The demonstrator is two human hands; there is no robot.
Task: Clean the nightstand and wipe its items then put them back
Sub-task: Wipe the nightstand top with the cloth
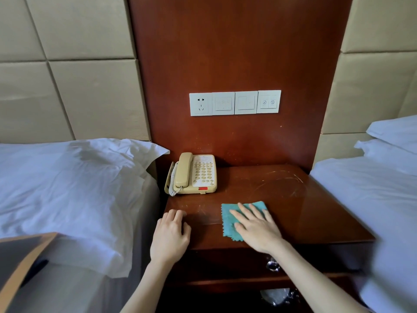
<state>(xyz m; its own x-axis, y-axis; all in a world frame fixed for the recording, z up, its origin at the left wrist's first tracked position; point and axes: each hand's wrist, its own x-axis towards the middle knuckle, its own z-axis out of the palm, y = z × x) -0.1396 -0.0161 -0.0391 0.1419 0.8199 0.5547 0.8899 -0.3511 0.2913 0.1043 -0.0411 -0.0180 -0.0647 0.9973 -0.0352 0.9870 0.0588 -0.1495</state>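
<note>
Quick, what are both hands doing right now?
Left hand: open, resting on the reddish wooden nightstand, holding nothing.
Right hand: open, pressing flat on the teal zigzag-edged cloth.

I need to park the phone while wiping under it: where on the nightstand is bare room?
Barest: the back right of the nightstand, between phone, wall panel and right bed. A narrow strip also runs between phone and cloth. The front is crowded: left hand at the front-left edge, right hand flat on the cloth.
</note>
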